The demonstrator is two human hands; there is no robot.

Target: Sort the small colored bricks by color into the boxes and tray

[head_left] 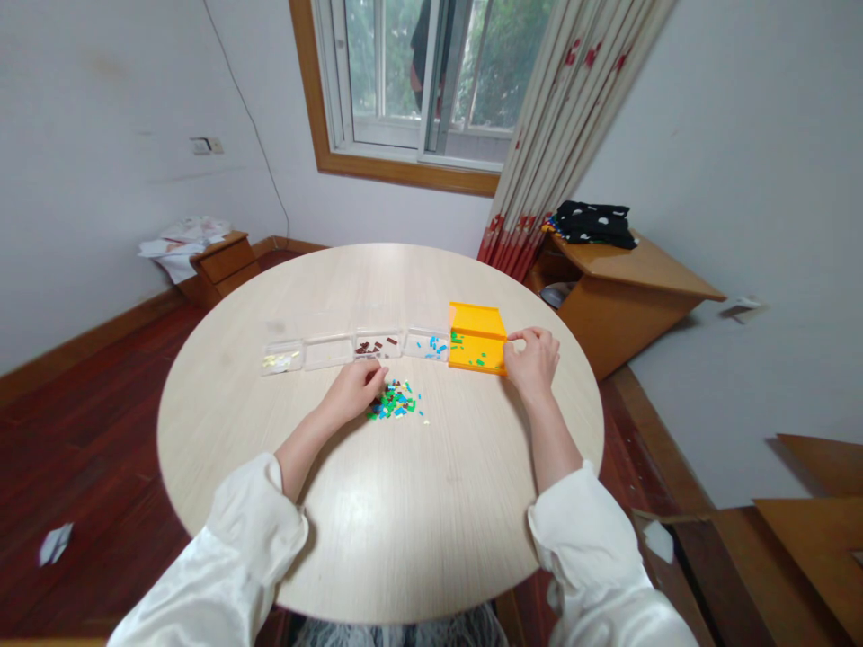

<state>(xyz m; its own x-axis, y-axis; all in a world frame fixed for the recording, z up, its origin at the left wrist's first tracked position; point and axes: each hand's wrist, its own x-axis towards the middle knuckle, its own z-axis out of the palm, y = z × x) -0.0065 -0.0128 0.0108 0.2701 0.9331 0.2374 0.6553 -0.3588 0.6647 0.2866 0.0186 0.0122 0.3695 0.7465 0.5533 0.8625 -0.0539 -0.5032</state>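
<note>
My left hand (351,392) is closed, its fingertips at the upper left of a mixed pile of small bricks (399,402) in green, blue, brown and yellow. Whatever it may hold is hidden. My right hand (535,361) has its fingers pinched together at the right edge of an open yellow box (475,319); what lies between them does not show. A few green bricks (457,339) are scattered in that box. Left of it, a clear box holds blue bricks (435,346), and another holds brown bricks (375,347).
Further left stand a clear box with nothing visible inside (328,353) and one with pale yellow bricks (280,361). All sit on a round wooden table (418,503). A wooden cabinet (607,305) with folded black cloth (593,223) stands behind at right.
</note>
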